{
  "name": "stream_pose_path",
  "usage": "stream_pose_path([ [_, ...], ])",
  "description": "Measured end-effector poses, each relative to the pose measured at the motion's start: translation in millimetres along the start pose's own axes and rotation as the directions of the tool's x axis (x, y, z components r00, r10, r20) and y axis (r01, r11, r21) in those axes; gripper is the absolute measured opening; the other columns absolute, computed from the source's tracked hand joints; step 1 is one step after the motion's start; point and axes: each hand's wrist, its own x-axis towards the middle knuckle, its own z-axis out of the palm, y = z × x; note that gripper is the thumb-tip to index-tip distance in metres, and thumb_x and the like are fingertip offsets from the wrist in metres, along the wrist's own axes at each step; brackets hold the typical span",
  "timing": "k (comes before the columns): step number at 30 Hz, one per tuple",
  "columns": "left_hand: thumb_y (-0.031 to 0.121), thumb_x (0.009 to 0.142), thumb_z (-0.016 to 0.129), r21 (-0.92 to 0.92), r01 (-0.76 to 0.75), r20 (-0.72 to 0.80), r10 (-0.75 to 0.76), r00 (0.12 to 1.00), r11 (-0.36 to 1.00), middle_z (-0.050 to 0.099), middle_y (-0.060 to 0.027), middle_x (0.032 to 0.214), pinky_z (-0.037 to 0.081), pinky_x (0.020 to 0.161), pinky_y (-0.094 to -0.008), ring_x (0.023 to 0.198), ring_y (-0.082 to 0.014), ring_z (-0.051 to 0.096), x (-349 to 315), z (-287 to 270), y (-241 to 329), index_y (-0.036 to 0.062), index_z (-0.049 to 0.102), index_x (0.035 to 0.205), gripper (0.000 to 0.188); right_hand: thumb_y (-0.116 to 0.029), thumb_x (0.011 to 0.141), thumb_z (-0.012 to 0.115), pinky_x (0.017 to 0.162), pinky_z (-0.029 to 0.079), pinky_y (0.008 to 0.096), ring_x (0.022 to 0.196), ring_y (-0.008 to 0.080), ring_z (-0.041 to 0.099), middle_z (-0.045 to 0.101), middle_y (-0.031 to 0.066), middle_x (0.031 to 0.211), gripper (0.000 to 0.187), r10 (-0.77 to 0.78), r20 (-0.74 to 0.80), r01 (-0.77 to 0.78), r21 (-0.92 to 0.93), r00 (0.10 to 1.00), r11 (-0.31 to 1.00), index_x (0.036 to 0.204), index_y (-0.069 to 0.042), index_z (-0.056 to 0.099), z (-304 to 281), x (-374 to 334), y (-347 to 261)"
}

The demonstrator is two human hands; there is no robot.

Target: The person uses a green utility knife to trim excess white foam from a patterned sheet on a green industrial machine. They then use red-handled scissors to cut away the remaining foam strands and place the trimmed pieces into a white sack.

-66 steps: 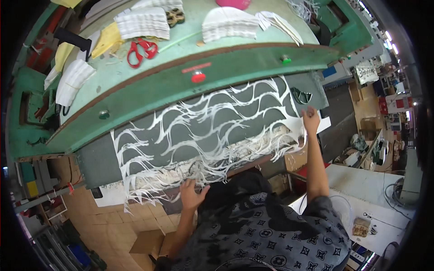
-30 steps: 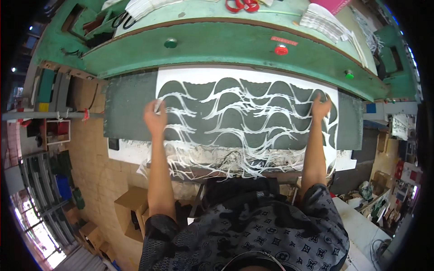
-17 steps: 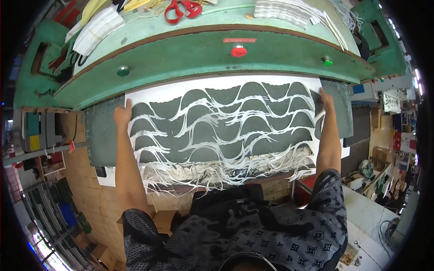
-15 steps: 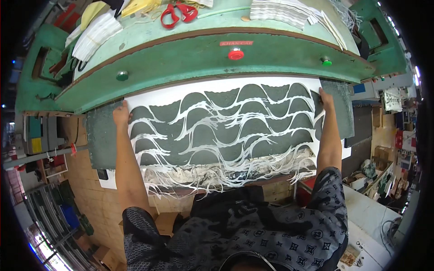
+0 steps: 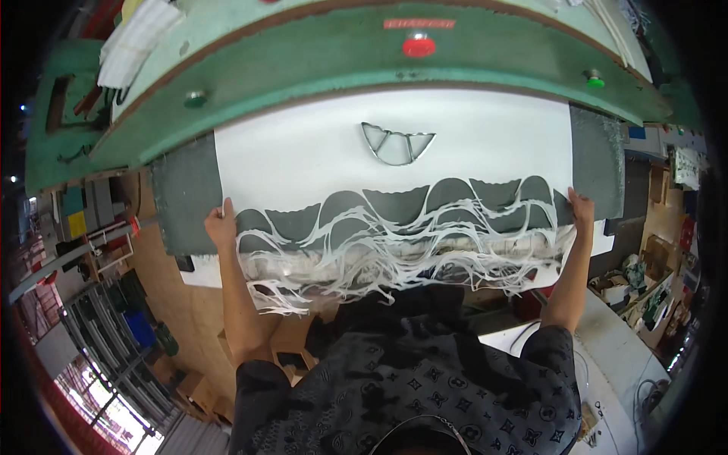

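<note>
left hand [image 5: 221, 222]: at left, thumb pointing far, fingers curled in pinch | right hand [image 5: 582, 210]: at right, thumb pointing far, pinching too | left forearm [image 5: 244, 307]: reaches near to far, leans left | right forearm [image 5: 568, 284]: same reach, leans right | hands well apart

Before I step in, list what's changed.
The white sheet slid outward from the green beam. The left hand, open by its near edge at first, now grips its left side; the right hand grips the right. A metal cutter now lies on the sheet. The beam and gray board stayed put.
</note>
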Motion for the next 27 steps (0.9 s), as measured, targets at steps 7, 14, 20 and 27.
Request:
stream_pose_path([
  [7, 0.038, 0.089, 0.078, 0.014, -0.067, -0.017, 0.067, 0.998, 0.998, 0.052, -0.0036, 0.051, 0.034, 0.047, -0.0343, 0.049, -0.0096, 0.042, -60.6, -21.7, -16.6, -0.0035, 0.066, 0.071, 0.047, -0.040, 0.086, 0.081, 0.044, 0.033, 0.0251, 0.048, 0.0043, 0.044, 0.058, -0.0021, 0.067, 0.039, 0.013, -0.089, -0.009, 0.047, 0.996, 0.999, 0.070, -0.015, 0.057, -22.6, -57.1, 38.2],
  [14, 0.045, 0.085, 0.080, 0.257, -0.026, -0.103, 0.054, 0.993, 0.966, 0.068, -0.0189, 0.096, 0.054, 0.077, -0.0411, 0.083, -0.0306, 0.067, -101.3, -76.4, 2.8, -0.0046, 0.062, 0.117, 0.061, -0.042, 0.081, 0.085, 0.077, 0.055, 0.0380, 0.086, 0.0304, 0.071, 0.073, 0.0200, 0.092, 0.059, -0.268, -0.438, 0.123, -0.331, 0.858, 0.936, 0.107, 0.009, 0.069, -30.6, -106.9, 54.7],
  [20, 0.042, 0.094, 0.072, -0.339, 0.296, -0.014, -0.320, 0.947, 0.893, 0.042, -0.0232, 0.152, 0.046, 0.104, -0.0438, 0.132, -0.0348, 0.049, -181.0, -110.6, -104.8, -0.0016, 0.033, 0.151, 0.082, -0.042, 0.093, 0.074, 0.094, 0.051, 0.0416, 0.110, 0.0257, 0.062, 0.064, 0.0127, 0.122, 0.058, 0.179, -0.327, 0.021, 0.525, 0.928, 0.851, 0.124, 0.004, 0.057, 29.5, -247.2, 142.8],
  [27, 0.044, 0.102, 0.057, -0.353, 0.687, 0.516, -0.481, 0.709, 0.635, 0.056, -0.0169, 0.137, 0.047, 0.102, -0.0422, 0.123, -0.0273, 0.056, -202.4, -121.8, -155.1, -0.0002, 0.045, 0.145, 0.063, -0.034, 0.096, 0.073, 0.080, 0.052, 0.0402, 0.092, 0.0205, 0.061, 0.058, 0.0019, 0.088, 0.031, 0.298, 0.314, -0.390, 0.888, 0.901, 0.244, 0.114, -0.011, 0.064, 53.8, -269.6, 136.1],
])
